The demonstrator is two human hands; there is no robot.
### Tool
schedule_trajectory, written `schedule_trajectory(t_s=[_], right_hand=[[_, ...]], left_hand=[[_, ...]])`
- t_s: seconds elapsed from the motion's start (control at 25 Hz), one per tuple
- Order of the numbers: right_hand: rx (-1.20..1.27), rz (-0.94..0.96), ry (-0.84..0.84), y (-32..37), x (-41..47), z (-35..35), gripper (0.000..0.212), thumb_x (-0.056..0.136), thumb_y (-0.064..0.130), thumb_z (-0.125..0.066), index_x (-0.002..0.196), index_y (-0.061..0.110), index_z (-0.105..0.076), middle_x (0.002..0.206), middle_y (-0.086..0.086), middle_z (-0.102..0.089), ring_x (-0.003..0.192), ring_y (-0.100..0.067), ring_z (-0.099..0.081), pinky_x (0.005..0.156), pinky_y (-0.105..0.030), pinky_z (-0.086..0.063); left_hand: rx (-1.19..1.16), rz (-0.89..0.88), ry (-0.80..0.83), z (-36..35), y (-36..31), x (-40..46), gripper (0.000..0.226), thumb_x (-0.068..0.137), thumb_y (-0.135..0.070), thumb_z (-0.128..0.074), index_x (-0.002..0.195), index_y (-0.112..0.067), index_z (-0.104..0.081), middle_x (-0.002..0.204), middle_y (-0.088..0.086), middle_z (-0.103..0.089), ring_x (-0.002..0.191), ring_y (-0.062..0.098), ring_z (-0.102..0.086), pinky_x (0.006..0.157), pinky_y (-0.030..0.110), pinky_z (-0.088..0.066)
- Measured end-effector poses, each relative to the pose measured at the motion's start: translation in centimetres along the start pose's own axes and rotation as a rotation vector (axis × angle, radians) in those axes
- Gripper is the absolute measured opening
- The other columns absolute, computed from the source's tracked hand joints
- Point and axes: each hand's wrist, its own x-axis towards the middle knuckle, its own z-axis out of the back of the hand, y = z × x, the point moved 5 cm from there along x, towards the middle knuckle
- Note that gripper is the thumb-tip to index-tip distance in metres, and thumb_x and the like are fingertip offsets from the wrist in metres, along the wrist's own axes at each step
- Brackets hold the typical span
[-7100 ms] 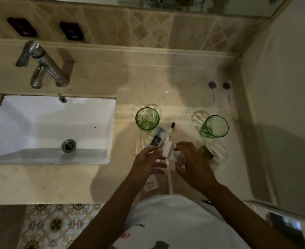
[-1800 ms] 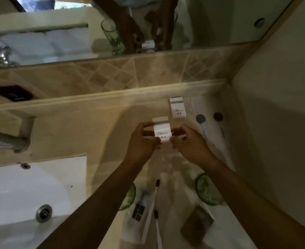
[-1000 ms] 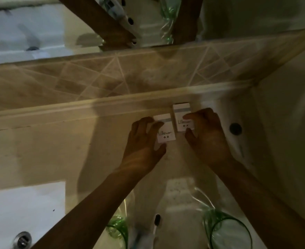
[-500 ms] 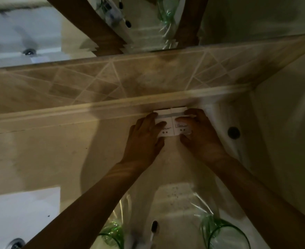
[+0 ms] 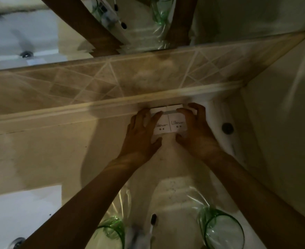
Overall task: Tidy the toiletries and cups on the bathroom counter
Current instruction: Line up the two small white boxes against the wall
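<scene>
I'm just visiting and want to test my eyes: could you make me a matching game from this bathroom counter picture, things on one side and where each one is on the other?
Things:
1. two white boxes
2. toothbrush
3. right green cup
4. sink

Places:
A. bottom left of the view
B. lying between the two cups
C. against the back ledge, side by side between both hands
D. near edge, under the right forearm

Pairs: 1-C, 2-B, 3-D, 4-A

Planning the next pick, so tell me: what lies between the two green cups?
A toothbrush lies between the left cup and right cup, seen in the head view.
</scene>
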Motion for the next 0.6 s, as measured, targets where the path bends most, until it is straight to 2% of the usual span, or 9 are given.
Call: schedule_trajectory(t_s=[0.08,0.16,0.24,0.32,0.36,0.48,0.6], right_hand=[[0.008,0.054,-0.034,-0.1,-1.6,0.4,0.077,0.079,0.023,-0.076,0.142,0.033,-0.033,0.149,0.013,-0.009,0.132,-0.023,-0.044,0.101,-0.045,-0.052],[0.030,0.047,-0.073,0.0,-3.6,0.9,0.067,0.081,0.025,-0.073,0.139,0.030,-0.039,0.148,0.006,-0.018,0.128,-0.025,-0.048,0.098,-0.040,-0.054],[0.114,0.020,-0.094,0.6,-6.1,1.6,0.054,0.083,0.026,-0.067,0.132,0.029,-0.047,0.141,0.004,-0.028,0.123,-0.022,-0.050,0.097,-0.039,-0.054],[0.183,0.069,-0.139,2.1,-9.2,2.5,0.041,0.084,0.022,-0.064,0.123,0.026,-0.054,0.133,0.003,-0.039,0.118,-0.016,-0.053,0.096,-0.036,-0.053],[0.191,0.104,-0.156,3.0,-11.1,2.8,0.035,0.085,0.021,-0.064,0.119,0.026,-0.057,0.128,0.004,-0.045,0.115,-0.013,-0.054,0.095,-0.033,-0.052],[0.207,0.162,-0.157,5.4,-17.1,2.3,0.020,0.089,0.021,-0.061,0.107,0.030,-0.062,0.112,0.012,-0.053,0.105,-0.005,-0.053,0.091,-0.021,-0.045],[0.212,0.149,-0.166,6.0,-22.0,0.3,0.017,0.091,0.018,-0.062,0.101,0.031,-0.065,0.102,0.012,-0.059,0.093,-0.002,-0.056,0.082,-0.017,-0.048]], left_hand=[[-0.075,0.054,-0.020,1.3,-0.2,-1.1,0.072,0.086,-0.031,-0.070,0.149,-0.029,-0.034,0.152,0.002,-0.026,0.138,0.022,-0.027,0.110,0.038,-0.038],[-0.122,0.058,-0.092,3.1,-1.2,-2.6,0.061,0.089,-0.026,-0.068,0.144,-0.023,-0.043,0.143,0.003,-0.040,0.129,0.019,-0.040,0.104,0.034,-0.043],[-0.204,0.072,-0.150,5.1,-2.5,-4.4,0.048,0.089,-0.020,-0.067,0.135,-0.019,-0.054,0.127,0.003,-0.056,0.105,0.012,-0.057,0.091,0.031,-0.052],[-0.277,0.070,-0.175,7.0,-4.3,-7.1,0.030,0.091,-0.017,-0.066,0.121,-0.019,-0.063,0.105,-0.004,-0.064,0.079,0.001,-0.059,0.075,0.025,-0.053],[-0.300,0.055,-0.192,8.0,-5.3,-9.0,0.022,0.091,-0.016,-0.066,0.112,-0.019,-0.066,0.096,-0.007,-0.065,0.072,0.000,-0.059,0.070,0.023,-0.052],[-0.392,0.060,-0.205,8.7,-7.5,-16.5,0.009,0.091,-0.014,-0.066,0.098,-0.019,-0.070,0.083,-0.011,-0.066,0.068,0.000,-0.061,0.064,0.011,-0.047],[-0.514,0.185,-0.142,6.9,-7.4,-24.0,0.012,0.093,-0.016,-0.064,0.092,-0.026,-0.070,0.079,-0.015,-0.068,0.072,0.001,-0.065,0.064,0.015,-0.051]])
